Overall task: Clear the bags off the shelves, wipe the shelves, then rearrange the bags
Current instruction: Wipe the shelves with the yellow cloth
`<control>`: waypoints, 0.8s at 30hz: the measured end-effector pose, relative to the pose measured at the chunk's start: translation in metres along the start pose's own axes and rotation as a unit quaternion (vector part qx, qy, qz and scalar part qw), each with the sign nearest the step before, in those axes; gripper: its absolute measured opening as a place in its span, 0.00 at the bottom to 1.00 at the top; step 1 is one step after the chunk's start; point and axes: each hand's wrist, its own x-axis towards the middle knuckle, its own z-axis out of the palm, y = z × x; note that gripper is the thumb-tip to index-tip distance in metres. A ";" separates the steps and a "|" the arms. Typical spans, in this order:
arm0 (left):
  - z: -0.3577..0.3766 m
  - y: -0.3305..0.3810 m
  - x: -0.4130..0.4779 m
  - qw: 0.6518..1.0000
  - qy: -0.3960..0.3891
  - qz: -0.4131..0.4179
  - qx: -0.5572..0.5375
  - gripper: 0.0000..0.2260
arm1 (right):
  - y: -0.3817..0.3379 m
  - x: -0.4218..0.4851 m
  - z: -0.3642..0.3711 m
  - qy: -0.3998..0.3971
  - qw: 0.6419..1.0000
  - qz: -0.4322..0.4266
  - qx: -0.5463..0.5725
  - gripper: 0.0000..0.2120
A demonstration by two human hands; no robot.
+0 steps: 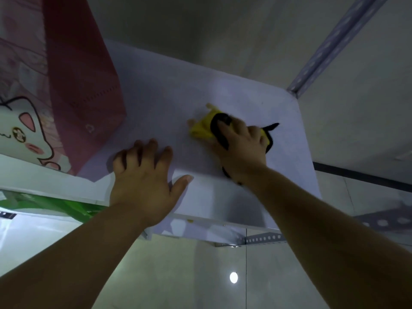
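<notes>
A white shelf board [169, 90] fills the middle of the head view. My right hand [238, 146] presses a yellow cloth with black trim [201, 128] flat onto the shelf, fingers curled over it. My left hand [142, 177] lies flat on the shelf's front part, fingers spread, thumb out to the right. A pink bag with a white cartoon cat [24, 121] and a dark red side panel [87, 83] stands at the shelf's left end, apart from both hands.
A perforated metal upright [334, 43] rises at the shelf's back right corner, and a perforated rail [263, 238] runs under its front edge. A green bag [51, 205] lies on the level below at left. Tiled floor [200, 275] shows beneath.
</notes>
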 end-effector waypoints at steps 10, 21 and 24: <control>0.000 -0.002 0.002 1.000 -0.012 -0.001 -0.003 0.32 | 0.020 0.031 -0.001 0.001 0.985 0.171 -0.017 0.25; -0.005 0.000 0.003 0.999 -0.043 -0.012 -0.029 0.33 | 0.012 -0.017 -0.002 0.039 0.998 -0.014 -0.045 0.25; -0.005 -0.001 0.002 0.998 -0.046 -0.016 -0.029 0.33 | 0.015 0.020 0.001 0.036 0.992 0.122 -0.023 0.24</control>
